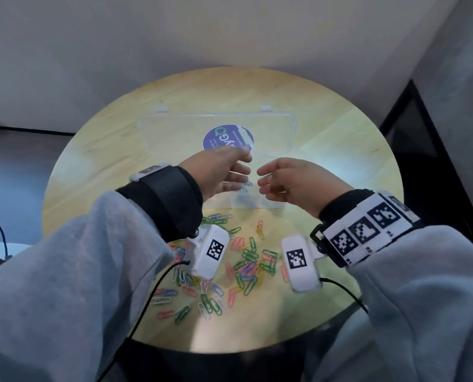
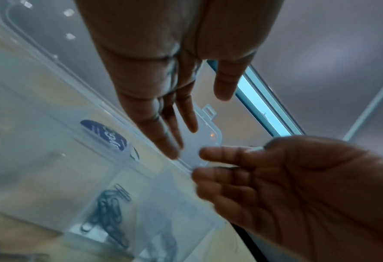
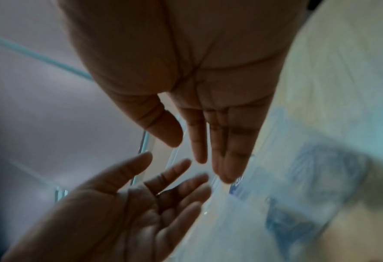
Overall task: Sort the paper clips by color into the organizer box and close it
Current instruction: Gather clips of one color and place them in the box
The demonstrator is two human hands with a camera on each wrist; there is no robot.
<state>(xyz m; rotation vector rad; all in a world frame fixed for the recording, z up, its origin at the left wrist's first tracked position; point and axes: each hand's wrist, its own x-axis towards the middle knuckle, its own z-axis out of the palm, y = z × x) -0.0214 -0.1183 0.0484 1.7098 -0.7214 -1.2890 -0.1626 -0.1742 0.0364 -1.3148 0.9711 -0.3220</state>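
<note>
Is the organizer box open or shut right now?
Open. The clear lid lies flat on the table behind the box, its round sticker showing, and blue clips sit uncovered in one compartment.

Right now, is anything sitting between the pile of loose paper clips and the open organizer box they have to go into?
Nothing visible. The loose paper clips lie on the table just near of the organizer box, whose lid is folded back. Both hands hover open above the box.
</note>
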